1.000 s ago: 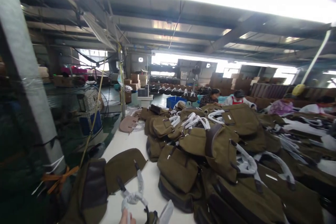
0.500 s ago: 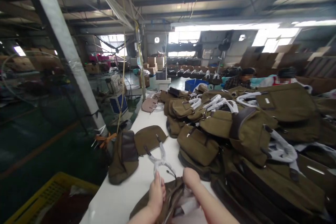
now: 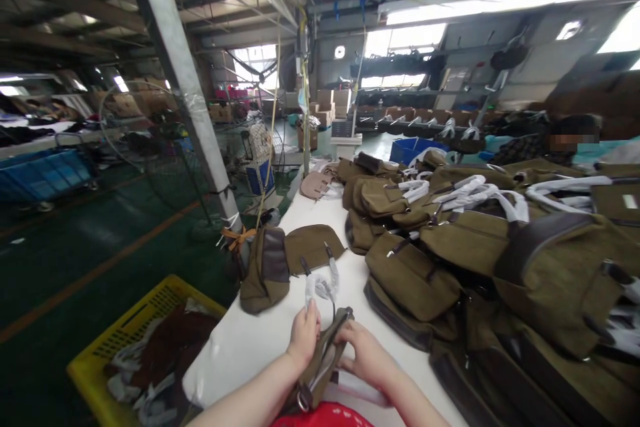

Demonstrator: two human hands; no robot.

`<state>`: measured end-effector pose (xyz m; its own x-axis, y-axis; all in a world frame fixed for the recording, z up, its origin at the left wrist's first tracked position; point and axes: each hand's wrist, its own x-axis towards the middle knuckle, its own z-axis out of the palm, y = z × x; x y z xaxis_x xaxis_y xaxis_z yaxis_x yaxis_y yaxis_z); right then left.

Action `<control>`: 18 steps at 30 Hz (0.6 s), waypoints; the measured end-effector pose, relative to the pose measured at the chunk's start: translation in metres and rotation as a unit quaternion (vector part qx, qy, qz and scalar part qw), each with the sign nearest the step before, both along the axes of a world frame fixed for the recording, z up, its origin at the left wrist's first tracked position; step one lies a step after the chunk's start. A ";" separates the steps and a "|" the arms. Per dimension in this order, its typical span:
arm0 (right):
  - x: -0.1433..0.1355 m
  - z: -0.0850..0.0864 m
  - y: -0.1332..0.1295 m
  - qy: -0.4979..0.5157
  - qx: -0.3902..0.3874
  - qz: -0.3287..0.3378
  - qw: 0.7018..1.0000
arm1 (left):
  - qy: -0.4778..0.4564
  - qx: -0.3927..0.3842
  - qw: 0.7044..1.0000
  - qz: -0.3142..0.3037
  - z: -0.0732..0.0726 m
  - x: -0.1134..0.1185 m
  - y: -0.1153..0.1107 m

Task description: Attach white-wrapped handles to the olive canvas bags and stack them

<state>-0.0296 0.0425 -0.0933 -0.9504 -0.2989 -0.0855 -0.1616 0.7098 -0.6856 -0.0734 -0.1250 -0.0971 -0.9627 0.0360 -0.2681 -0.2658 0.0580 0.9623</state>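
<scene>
An olive bag (image 3: 323,361) with its mouth partly open lies at the near edge of the white table (image 3: 227,353). My left hand (image 3: 304,337) is closed at the bag's left side, by the white-wrapped handle (image 3: 311,290). On the bag's right edge, my right hand (image 3: 361,350) has curled fingers, the thumb lower and a little apart, gripping the rim. Just beyond lie another olive bag (image 3: 313,245) and one with a dark brown panel (image 3: 263,280). What lies inside the bag is hidden.
Many olive bags (image 3: 415,273) are heaped along the right. A yellow crate (image 3: 90,357) with brown items stands on the floor at lower left, near a slanted metal post (image 3: 187,87). A person (image 3: 545,147) is behind the heap.
The view has turned left and tilted down, showing more of the crate and a blue cart. My right hand has gone from a fist to looser fingers on the bag's rim, and the bag stands more upright.
</scene>
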 end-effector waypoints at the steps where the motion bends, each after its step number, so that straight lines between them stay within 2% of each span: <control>1: -0.004 -0.002 -0.001 0.002 0.002 0.008 1.000 | 0.009 -0.046 0.999 -0.022 0.002 -0.003 -0.003; 3: -0.010 -0.002 -0.003 0.008 0.012 0.014 1.000 | 0.048 -0.176 0.978 -0.102 0.010 -0.009 -0.013; 5: -0.010 0.005 -0.009 0.020 0.025 0.011 0.999 | 0.079 -0.292 0.932 -0.201 0.020 -0.014 -0.029; 7: -0.002 0.019 -0.016 0.036 0.032 0.012 0.999 | 0.053 -0.356 0.902 -0.238 0.029 -0.021 -0.048; 10: 0.020 0.048 -0.027 0.027 0.064 0.078 0.995 | -0.012 -0.396 0.902 -0.173 0.041 -0.036 -0.079; 13: 0.042 0.069 -0.032 -0.006 0.107 0.128 0.986 | -0.007 -0.400 0.909 -0.119 0.051 -0.050 -0.107; 15: 0.049 0.070 -0.025 0.016 0.076 0.103 0.992 | 0.021 -0.395 0.914 -0.094 0.058 -0.052 -0.122; 16: 0.050 0.065 -0.018 0.041 0.041 0.075 0.996 | 0.051 -0.396 0.913 -0.087 0.063 -0.051 -0.128; 18: 0.045 0.045 0.008 0.100 -0.035 -0.015 0.994 | 0.146 -0.411 0.896 -0.087 0.072 -0.043 -0.140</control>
